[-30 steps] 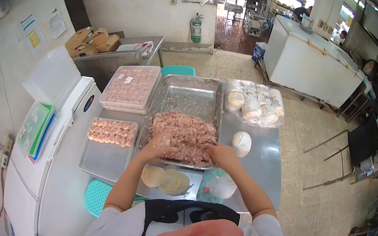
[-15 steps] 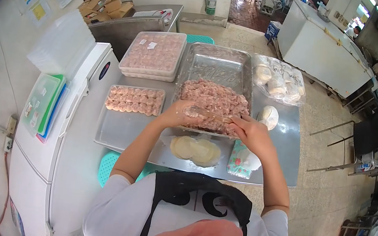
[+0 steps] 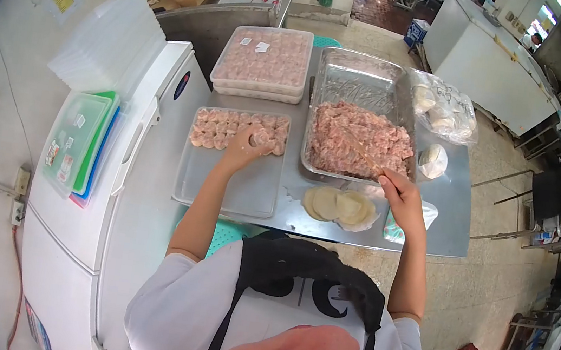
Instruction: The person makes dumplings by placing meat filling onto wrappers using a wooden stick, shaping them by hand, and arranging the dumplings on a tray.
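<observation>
Your left hand (image 3: 249, 145) was over the clear plastic tray (image 3: 228, 184), its fingers curled round what looked like a dumpling, by the dumpling rows (image 3: 213, 129) at the far end; your right hand (image 3: 401, 191) had its fingers clamped on one end of a thin wooden spatula (image 3: 363, 152), presumably leaving its tip free over the mince (image 3: 354, 124); the metal pan (image 3: 363, 60) held that mince in its near part; round wrappers (image 3: 323, 202) lay nearest you on the worktop (image 3: 290, 206), probably for easy reach; stacked lidded boxes (image 3: 256, 92) held more dumplings.

Food-preparation kitchen; steel table (image 3: 453, 222), chest freezer (image 3: 480, 60), minced meat (image 3: 373, 135)
</observation>
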Tool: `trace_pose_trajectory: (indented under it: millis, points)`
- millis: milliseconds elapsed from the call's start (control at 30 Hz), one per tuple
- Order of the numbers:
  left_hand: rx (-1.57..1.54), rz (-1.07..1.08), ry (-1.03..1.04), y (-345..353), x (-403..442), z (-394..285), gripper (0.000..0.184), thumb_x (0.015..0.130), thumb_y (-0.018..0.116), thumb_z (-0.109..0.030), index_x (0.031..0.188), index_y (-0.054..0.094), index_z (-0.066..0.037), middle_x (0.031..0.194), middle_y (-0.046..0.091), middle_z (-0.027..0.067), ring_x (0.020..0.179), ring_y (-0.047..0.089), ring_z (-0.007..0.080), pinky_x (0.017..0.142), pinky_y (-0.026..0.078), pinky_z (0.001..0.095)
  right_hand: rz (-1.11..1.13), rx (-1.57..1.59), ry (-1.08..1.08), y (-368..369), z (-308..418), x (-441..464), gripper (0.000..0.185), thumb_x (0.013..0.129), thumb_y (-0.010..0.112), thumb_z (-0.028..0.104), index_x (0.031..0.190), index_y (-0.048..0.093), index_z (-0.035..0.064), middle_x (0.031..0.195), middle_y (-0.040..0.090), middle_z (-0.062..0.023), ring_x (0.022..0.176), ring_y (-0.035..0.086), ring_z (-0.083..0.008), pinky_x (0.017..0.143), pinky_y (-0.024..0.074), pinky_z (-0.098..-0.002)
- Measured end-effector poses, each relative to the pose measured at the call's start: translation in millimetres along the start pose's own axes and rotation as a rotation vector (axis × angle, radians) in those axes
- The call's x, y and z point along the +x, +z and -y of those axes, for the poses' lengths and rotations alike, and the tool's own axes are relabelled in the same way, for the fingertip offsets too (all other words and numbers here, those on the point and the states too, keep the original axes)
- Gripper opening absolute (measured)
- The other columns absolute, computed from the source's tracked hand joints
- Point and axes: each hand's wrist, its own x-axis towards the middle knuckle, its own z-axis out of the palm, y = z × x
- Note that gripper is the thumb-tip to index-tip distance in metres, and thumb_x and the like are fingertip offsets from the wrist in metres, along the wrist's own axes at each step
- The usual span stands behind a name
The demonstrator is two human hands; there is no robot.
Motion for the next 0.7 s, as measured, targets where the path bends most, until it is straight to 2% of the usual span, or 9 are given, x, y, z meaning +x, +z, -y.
trace_pose_trajectory:
  millis: [33,100,133,233,333,433,633,700]
  points:
    - [0.063,-0.027,-0.023,-2,-4,11,0.057,0.072,0.077,-0.036,0.115,0.059,-0.002,0.114,0.061,0.0175,0.109,0.057,0.0298,0.093,0.044,0.0383,-0.007,0.035,0.068,4,-3,-6,0.028,0.093,0.062,0.017,0.112,0.064,-0.0032,0.079,0.062,-0.0042,0.07,0.053,-0.01,0.064,0.0444,-0.0257]
    - [0.191,-0.058,-0.026,6,-16,25,0.057,0.074,0.075,-0.034,0.118,0.058,-0.002,0.116,0.06,0.0192,0.112,0.054,0.0332,0.095,0.043,0.04,-0.023,0.103,0.209,10,-5,-18,0.031,0.092,0.062,0.021,0.112,0.064,-0.0025,0.081,0.064,-0.0071,0.072,0.056,-0.0118,0.066,0.0464,-0.027]
    - [0.253,-0.072,-0.026,11,-21,28,0.057,0.074,0.073,-0.033,0.12,0.057,-0.002,0.117,0.059,0.0201,0.114,0.053,0.0349,0.095,0.042,0.0409,-0.039,0.112,0.215,13,-8,-23,0.032,0.093,0.063,0.022,0.113,0.065,-0.0029,0.081,0.063,-0.0026,0.072,0.053,-0.0074,0.064,0.0449,-0.0238]
    - [0.147,-0.011,0.017,28,-31,29,0.06,0.077,0.071,-0.03,0.127,0.051,-0.003,0.12,0.057,0.0217,0.114,0.053,0.0376,0.094,0.044,0.0413,-0.054,0.181,0.254,16,-12,-33,0.031,0.093,0.063,0.021,0.113,0.065,-0.0019,0.082,0.063,-0.0011,0.071,0.052,-0.0066,0.063,0.0442,-0.0228]
    - [0.156,-0.012,-0.015,43,-37,22,0.067,0.078,0.069,-0.026,0.136,0.042,-0.005,0.125,0.055,0.0235,0.114,0.054,0.0391,0.092,0.045,0.0424,-0.094,0.195,0.241,20,-8,-39,0.029,0.095,0.059,0.02,0.114,0.065,-0.0013,0.066,0.05,0.0043,0.059,0.043,-0.0039,0.052,0.0356,-0.0202]
    - [0.241,-0.018,0.081,55,-34,18,0.068,0.081,0.066,-0.023,0.14,0.035,-0.006,0.127,0.053,0.0248,0.114,0.054,0.0402,0.092,0.046,0.0439,-0.096,0.232,0.312,20,-2,-45,0.03,0.095,0.059,0.02,0.115,0.064,-0.001,0.065,0.049,0.005,0.057,0.041,-0.0028,0.049,0.0321,-0.0193]
    - [0.121,0.036,0.109,66,-23,20,0.066,0.082,0.062,-0.014,0.14,0.033,-0.003,0.127,0.051,0.0275,0.112,0.053,0.0427,0.091,0.045,0.0455,-0.109,0.204,0.331,19,-9,-57,0.031,0.095,0.059,0.02,0.116,0.064,-0.0018,0.065,0.049,0.0054,0.057,0.041,-0.0027,0.05,0.0324,-0.0195]
    - [0.109,0.053,0.131,65,-24,36,0.071,0.08,0.064,-0.012,0.143,0.033,-0.008,0.122,0.054,0.026,0.102,0.057,0.0403,0.085,0.048,0.0438,-0.1,0.2,0.335,17,-16,-59,0.03,0.095,0.059,0.02,0.116,0.064,-0.0016,0.065,0.049,0.0053,0.058,0.042,-0.0027,0.051,0.0329,-0.0195]
